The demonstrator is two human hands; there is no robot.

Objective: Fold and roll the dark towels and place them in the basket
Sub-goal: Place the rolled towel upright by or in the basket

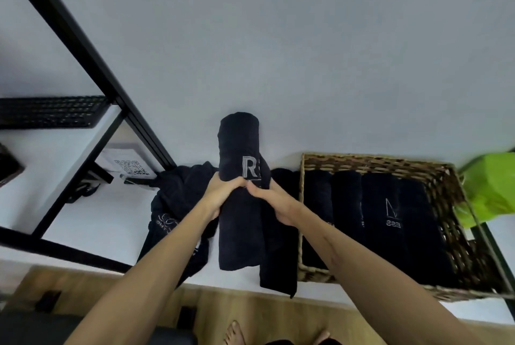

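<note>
A dark towel (239,147) with pale lettering is held up above the white table (111,222), partly rolled into a long bundle, with a loose strip hanging at its right side. My left hand (220,191) grips the bundle's left side at mid-height. My right hand (271,199) grips it from the right, the two hands touching at the front. A woven basket (446,177) stands to the right on the table and holds several rolled dark towels (381,219) side by side. A heap of unfolded dark towels (178,194) lies to the left, behind my left forearm.
A black metal shelf frame (92,66) slants across the left. A card with a QR code (131,169) stands near its foot. A bright green bag (490,186) sits right of the basket. Wooden floor and bare feet (237,333) show below the table's front edge.
</note>
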